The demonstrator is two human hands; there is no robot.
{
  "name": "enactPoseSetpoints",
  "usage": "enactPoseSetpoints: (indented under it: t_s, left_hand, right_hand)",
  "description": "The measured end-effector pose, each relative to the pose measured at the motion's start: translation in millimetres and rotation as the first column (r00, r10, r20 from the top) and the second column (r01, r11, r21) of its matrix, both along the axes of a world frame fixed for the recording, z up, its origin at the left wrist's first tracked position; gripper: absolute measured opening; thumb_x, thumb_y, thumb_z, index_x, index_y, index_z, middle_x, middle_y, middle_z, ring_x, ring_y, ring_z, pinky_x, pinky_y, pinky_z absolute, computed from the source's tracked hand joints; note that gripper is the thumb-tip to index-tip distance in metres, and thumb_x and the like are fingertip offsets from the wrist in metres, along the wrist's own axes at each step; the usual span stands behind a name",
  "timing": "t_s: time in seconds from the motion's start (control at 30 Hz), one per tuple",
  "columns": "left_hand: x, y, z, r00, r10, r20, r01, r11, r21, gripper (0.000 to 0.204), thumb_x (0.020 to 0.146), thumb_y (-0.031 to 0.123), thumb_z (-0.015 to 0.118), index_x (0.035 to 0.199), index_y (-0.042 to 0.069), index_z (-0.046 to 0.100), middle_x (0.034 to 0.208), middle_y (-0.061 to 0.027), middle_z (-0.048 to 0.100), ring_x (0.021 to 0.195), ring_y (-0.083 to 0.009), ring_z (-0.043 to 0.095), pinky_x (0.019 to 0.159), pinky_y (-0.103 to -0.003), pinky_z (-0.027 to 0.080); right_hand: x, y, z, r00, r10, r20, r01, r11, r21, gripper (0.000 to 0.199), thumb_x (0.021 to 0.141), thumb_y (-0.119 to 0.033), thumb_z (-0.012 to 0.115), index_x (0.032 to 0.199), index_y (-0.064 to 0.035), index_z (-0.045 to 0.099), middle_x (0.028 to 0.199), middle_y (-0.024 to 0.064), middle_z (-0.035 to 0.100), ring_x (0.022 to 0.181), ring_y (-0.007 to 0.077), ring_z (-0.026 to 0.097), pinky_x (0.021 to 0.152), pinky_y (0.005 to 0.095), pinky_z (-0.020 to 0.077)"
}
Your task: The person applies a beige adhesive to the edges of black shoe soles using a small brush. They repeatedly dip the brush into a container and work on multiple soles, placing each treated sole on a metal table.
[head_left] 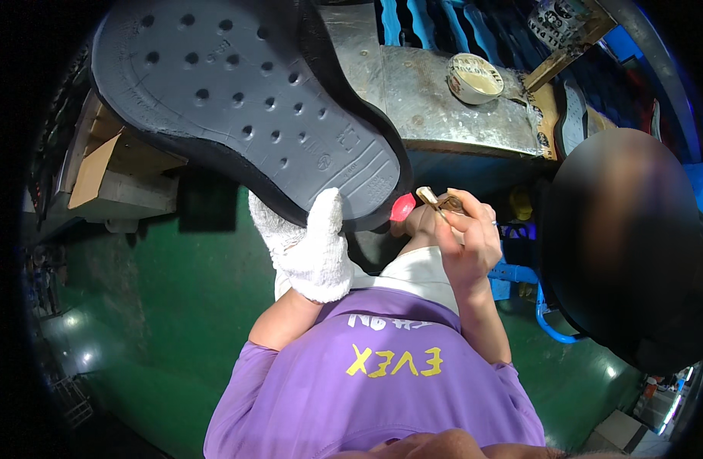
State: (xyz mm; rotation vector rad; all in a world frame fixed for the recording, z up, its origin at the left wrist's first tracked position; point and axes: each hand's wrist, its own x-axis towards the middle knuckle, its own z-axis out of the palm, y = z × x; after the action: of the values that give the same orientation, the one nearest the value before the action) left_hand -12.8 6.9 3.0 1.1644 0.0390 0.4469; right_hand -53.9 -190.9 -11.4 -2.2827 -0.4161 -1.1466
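Observation:
A large dark grey shoe sole (237, 99) with rows of small round studs fills the upper left, close up and tilted. My left hand (313, 249), in a white knitted glove, grips its narrow end, the thumb lying on the studded face. The fingers behind are partly hidden. To the right of that end, my bare right hand (470, 237) pinches a small stained tool (428, 196) with a pale tip, perhaps a brush. That tip is apart from the sole. A small red oval piece (402, 207) shows between the sole and the tool; what it belongs to is unclear.
Ahead stands a worn metal-topped bench (420, 99) bearing a bowl (476, 79) of pale liquid. An open cardboard box (126, 176) is at the left. Close on the right is another person, blurred, in dark headwear (634, 306), near a blue metal frame (546, 306).

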Motion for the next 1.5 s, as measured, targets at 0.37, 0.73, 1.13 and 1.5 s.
enactPoseSetpoints:
  t_s: [0.37,0.73,1.13,1.5]
  left_hand:
    - [1.6,-1.7,2.6,1.0,-0.001,0.006,0.001,0.999,-0.039,0.081,0.087,-0.004,0.073,0.153,0.001,0.027,0.142,-0.013,0.048,0.125,-0.0206,0.051,0.108,-0.035,0.042]
    - [1.0,0.9,-2.4,0.998,0.038,0.055,-0.042,0.995,0.087,0.081,0.084,-0.021,0.064,0.153,0.009,0.035,0.142,-0.0135,0.053,0.12,-0.0229,0.059,0.102,-0.037,0.051]
    - [1.4,-0.4,-2.9,0.996,0.056,0.071,-0.057,0.998,0.005,0.081,0.083,-0.02,0.066,0.153,0.005,0.034,0.139,-0.0144,0.055,0.118,-0.0224,0.06,0.1,-0.036,0.051]
    - [-6.9,4.8,-11.4,0.995,0.057,-0.084,-0.035,0.968,0.249,0.095,0.086,0.019,0.081,0.152,-0.007,0.018,0.145,-0.0177,0.044,0.133,-0.026,0.044,0.117,-0.041,0.028]
  right_hand:
    - [-10.3,8.2,9.1,0.981,0.187,-0.053,-0.189,0.982,-0.028,0.026,0.077,-0.001,0.081,0.095,-0.0046,0.063,0.111,0.0179,0.07,0.081,0.0281,0.067,0.07,0.036,0.0515]
    - [-11.6,9.8,16.0,0.97,0.23,-0.084,-0.237,0.968,-0.081,0.027,0.075,-0.002,0.081,0.096,-0.005,0.064,0.118,0.0146,0.068,0.078,0.027,0.065,0.072,0.0365,0.0506]
    - [-16.9,14.6,17.9,0.98,0.193,-0.047,-0.193,0.981,0.005,0.023,0.076,0.001,0.082,0.091,-0.0039,0.065,0.11,0.0177,0.071,0.079,0.0277,0.068,0.07,0.0356,0.0509]
    - [-13.6,18.6,9.2,0.991,0.121,-0.058,-0.122,0.993,-0.003,0.026,0.082,-0.003,0.079,0.099,-0.0046,0.06,0.116,0.0174,0.068,0.079,0.027,0.067,0.07,0.037,0.0502]
